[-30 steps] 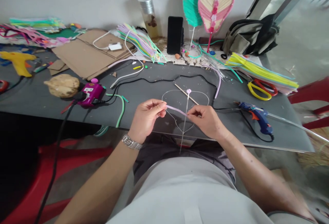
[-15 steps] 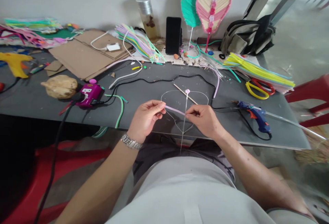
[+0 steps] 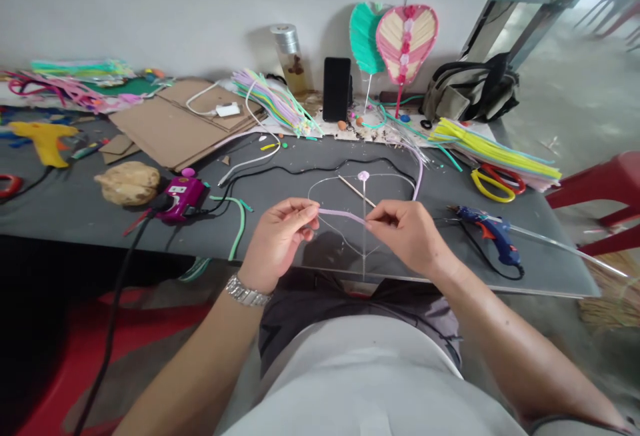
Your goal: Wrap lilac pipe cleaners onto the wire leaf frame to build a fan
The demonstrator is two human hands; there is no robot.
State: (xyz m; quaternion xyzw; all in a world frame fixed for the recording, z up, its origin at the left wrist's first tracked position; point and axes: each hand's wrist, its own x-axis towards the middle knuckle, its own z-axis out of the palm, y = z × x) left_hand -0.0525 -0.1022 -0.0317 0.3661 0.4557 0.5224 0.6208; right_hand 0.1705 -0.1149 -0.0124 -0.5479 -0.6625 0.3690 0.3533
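Between my hands stretches a short lilac pipe cleaner point(image 3: 343, 213). My left hand point(image 3: 284, 229) pinches its left end between thumb and fingers. Its right end sits in the pinch of my right hand point(image 3: 403, 231). Behind and below it is a thin wire frame point(image 3: 330, 181) bent into a heart-like outline, with a straight wire down its middle. A small lilac pom-like piece point(image 3: 363, 176) sits at the top of that middle wire. A thin wooden stick point(image 3: 354, 189) lies across the frame, partly hidden by my right hand.
A blue glue gun point(image 3: 493, 233) and yellow-red scissors point(image 3: 497, 184) lie at the right. A purple power adapter point(image 3: 180, 197) with cords sits left. Behind are pipe cleaner bundles point(image 3: 273, 103), a phone point(image 3: 337, 89), a bottle point(image 3: 291, 59) and two leaf-shaped fans point(image 3: 407, 46).
The camera view has tilted up slightly, so the table items appear lower. My hands have drawn slightly apart, with the lilac pipe cleaner still held between them.
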